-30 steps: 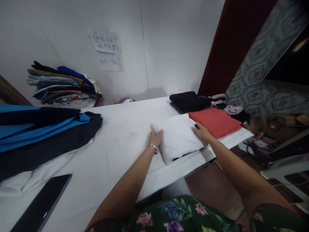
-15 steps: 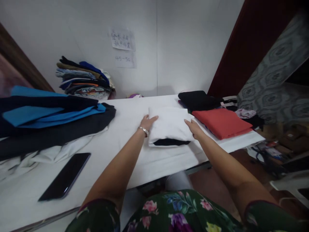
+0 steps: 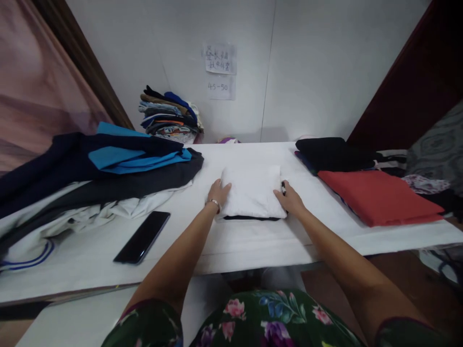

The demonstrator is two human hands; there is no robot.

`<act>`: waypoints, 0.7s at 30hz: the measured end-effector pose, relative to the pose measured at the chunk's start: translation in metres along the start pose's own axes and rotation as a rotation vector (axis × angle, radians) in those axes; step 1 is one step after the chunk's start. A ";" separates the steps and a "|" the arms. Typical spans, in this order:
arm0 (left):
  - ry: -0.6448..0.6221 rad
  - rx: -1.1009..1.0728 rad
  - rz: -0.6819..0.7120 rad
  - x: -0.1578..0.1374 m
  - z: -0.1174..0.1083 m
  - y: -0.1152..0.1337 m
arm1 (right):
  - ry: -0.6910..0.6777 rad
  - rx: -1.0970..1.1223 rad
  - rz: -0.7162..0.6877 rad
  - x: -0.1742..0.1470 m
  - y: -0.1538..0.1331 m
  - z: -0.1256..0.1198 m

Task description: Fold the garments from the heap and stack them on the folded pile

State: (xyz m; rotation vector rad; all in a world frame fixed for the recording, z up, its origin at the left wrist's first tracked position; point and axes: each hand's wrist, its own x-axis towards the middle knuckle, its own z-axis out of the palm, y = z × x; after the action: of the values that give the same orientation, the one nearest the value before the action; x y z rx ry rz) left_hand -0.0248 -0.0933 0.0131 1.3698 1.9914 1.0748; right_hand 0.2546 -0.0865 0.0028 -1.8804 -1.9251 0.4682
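Observation:
A white garment (image 3: 252, 190), folded into a neat square, lies on the white table in front of me. A dark strip shows along its near edge. My left hand (image 3: 218, 193) grips the left side, thumb on top and fingers along and under the edge; a silver bracelet is on that wrist. On the opposite side my right hand (image 3: 290, 196) holds the right edge the same way, with a bit of dark cloth showing by its fingers. What lies beneath the garment is hidden.
Loose navy, blue, grey and white clothes (image 3: 144, 176) lie to the left, with a black phone (image 3: 142, 237) before them. A folded red garment (image 3: 379, 197) and black folded cloth (image 3: 334, 153) are on the right. Behind stands a clothes stack (image 3: 170, 115) by the wall.
My view has swung left, so things appear further right. The garment's near opening has narrowed and it lies flatter, with both hands still at its sides.

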 end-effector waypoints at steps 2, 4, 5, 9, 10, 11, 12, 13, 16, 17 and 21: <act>0.000 0.183 0.157 -0.009 0.002 0.006 | 0.101 -0.043 -0.187 -0.014 -0.010 -0.006; -0.010 0.358 0.305 -0.018 0.004 0.012 | 0.160 -0.084 -0.408 -0.027 -0.025 -0.009; -0.030 0.421 0.353 -0.022 0.005 0.015 | 0.167 -0.107 -0.491 -0.032 -0.034 -0.009; -0.156 0.570 0.439 -0.026 0.014 0.017 | 0.059 -0.223 -0.593 -0.030 -0.054 0.001; -0.158 0.594 0.448 -0.026 0.016 0.016 | -0.001 -0.251 -0.583 -0.026 -0.054 0.007; -0.145 0.615 0.456 -0.027 0.018 0.014 | -0.058 -0.275 -0.570 -0.022 -0.051 0.012; -0.125 0.635 0.465 -0.027 0.021 0.012 | -0.105 -0.293 -0.556 -0.019 -0.047 0.017; -0.107 0.654 0.472 -0.028 0.023 0.011 | -0.138 -0.303 -0.547 -0.016 -0.043 0.020; -0.084 0.692 0.480 -0.031 0.027 0.008 | -0.185 -0.281 -0.547 -0.008 -0.038 0.021; -0.083 0.698 0.481 -0.032 0.028 0.008 | -0.182 -0.263 -0.542 -0.004 -0.040 0.017; -0.070 0.703 0.485 -0.032 0.028 0.009 | -0.077 -0.229 -0.494 0.031 -0.064 -0.001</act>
State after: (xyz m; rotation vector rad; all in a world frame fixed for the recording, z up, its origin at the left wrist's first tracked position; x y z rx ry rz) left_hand 0.0133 -0.1122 0.0028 2.3012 2.1305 0.4769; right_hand 0.1996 -0.0573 0.0377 -1.4406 -2.4787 0.1721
